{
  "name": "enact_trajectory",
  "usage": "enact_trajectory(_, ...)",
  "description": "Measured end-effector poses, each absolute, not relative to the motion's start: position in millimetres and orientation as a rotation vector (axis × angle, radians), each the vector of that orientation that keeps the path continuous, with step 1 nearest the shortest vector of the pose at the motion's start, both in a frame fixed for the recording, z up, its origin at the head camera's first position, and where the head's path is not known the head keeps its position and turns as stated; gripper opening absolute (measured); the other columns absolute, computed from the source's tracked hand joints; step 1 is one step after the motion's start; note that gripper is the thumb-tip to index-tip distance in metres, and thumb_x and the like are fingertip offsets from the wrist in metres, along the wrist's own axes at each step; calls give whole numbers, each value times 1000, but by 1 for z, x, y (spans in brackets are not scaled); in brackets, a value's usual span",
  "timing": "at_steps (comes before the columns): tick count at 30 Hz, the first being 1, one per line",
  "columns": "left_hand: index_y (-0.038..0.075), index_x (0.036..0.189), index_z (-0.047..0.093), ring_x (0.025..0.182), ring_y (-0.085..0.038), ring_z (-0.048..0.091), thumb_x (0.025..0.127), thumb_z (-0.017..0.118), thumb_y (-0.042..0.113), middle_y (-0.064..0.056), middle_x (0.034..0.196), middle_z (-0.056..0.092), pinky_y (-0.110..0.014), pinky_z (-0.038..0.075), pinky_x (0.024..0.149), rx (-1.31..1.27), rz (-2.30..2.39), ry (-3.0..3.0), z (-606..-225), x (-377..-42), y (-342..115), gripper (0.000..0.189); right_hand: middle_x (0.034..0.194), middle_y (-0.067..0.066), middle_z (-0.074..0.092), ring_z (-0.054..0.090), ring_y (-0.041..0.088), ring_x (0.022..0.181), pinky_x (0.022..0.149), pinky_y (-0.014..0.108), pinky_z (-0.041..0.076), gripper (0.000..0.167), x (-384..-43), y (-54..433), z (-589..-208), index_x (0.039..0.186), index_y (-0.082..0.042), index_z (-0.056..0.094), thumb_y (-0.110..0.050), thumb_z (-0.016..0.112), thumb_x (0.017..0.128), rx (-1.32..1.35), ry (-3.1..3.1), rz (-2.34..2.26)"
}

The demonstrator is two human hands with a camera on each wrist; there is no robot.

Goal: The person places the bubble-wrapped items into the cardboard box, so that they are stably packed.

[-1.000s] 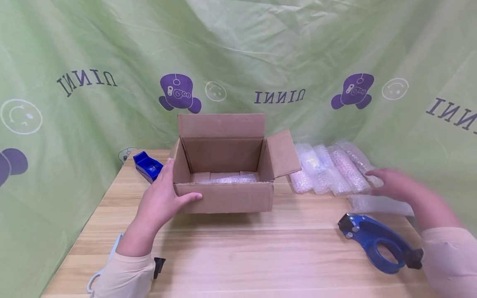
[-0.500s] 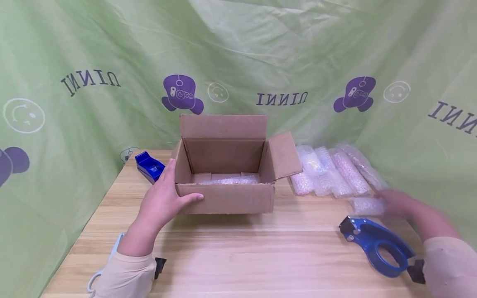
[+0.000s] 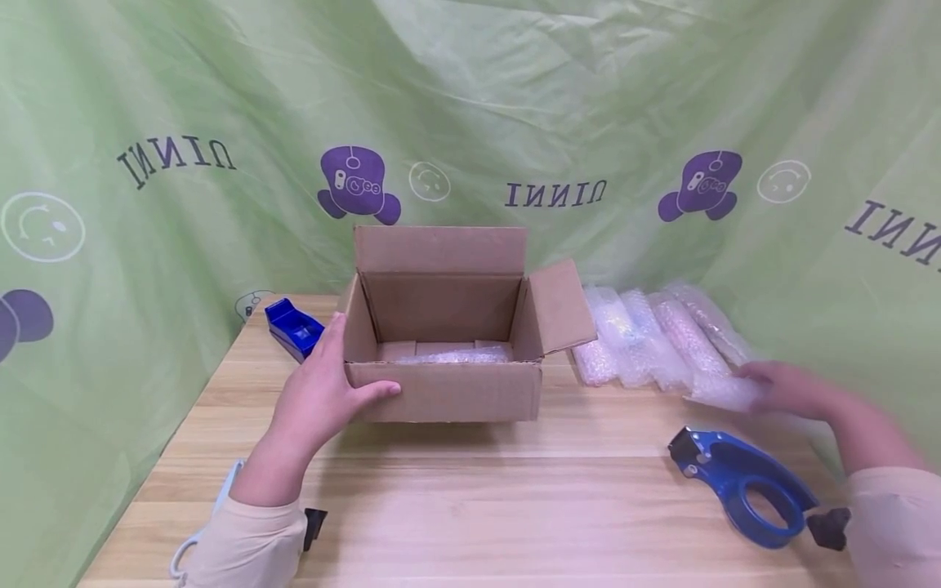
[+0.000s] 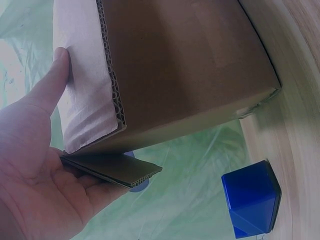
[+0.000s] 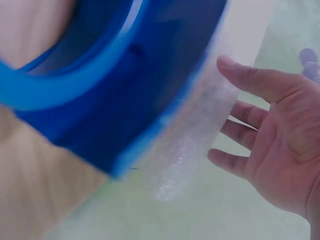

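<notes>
An open cardboard box (image 3: 441,392) stands mid-table with a bubble-wrapped piece (image 3: 463,355) on its floor. My left hand (image 3: 316,392) grips its near left corner. In the left wrist view my thumb lies on the front flap, with the fingers behind a side flap (image 4: 112,170). At the right, my right hand (image 3: 797,388) pinches a bubble-wrapped packet (image 3: 724,392). The right wrist view has the thumb on the packet's (image 5: 190,135) near face and the other fingers at its edge, partly hidden. Several more bubble-wrapped packets (image 3: 639,335) lie side by side behind it.
A large blue tape gun (image 3: 764,523) lies in front of the right hand. A small blue tape dispenser (image 3: 283,314) stands at the back left. A light blue handled thing (image 3: 180,555) is partly covered by the left sleeve. Green cloth (image 3: 470,98) hangs behind the table.
My right hand has come down from above the packets and taken hold of the nearest one, which has shifted slightly up and toward the others. The left hand and box stay put.
</notes>
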State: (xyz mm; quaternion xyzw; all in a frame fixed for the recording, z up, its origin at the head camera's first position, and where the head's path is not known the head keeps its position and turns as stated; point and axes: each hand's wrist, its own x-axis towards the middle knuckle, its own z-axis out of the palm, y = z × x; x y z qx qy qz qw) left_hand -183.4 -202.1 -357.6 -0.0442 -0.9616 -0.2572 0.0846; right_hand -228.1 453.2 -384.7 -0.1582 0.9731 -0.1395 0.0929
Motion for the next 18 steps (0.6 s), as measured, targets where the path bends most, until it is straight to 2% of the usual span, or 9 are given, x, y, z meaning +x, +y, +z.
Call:
enact_trajectory(5, 6, 158, 6, 138, -49, 35, 67, 72, 75, -17, 164, 13, -64, 38, 105, -127, -765, -2874, -356, -182, -201, 132, 124, 39, 55, 54, 56, 111, 87, 63, 48, 58, -227, 443, -361, 127, 10, 57, -22, 77, 83, -453, 2853, -400)
enact_trajectory(12, 7, 158, 4, 139, -49, 34, 67, 73, 74, -17, 164, 13, -64, 37, 105, -124, -772, -2872, -356, -182, -201, 132, 121, 36, 59, 57, 52, 109, 87, 62, 48, 55, -229, 430, -326, 127, 9, 57, -22, 75, 85, -441, 2845, -380)
enact_trajectory(18, 8, 158, 4, 138, -49, 35, 66, 72, 75, -16, 164, 12, -64, 38, 104, -123, -778, -2872, -356, -182, -201, 132, 127, 40, 52, 47, 59, 117, 92, 68, 40, 60, -236, 406, -298, 134, 10, 50, -28, 69, 92, -447, 2926, -464)
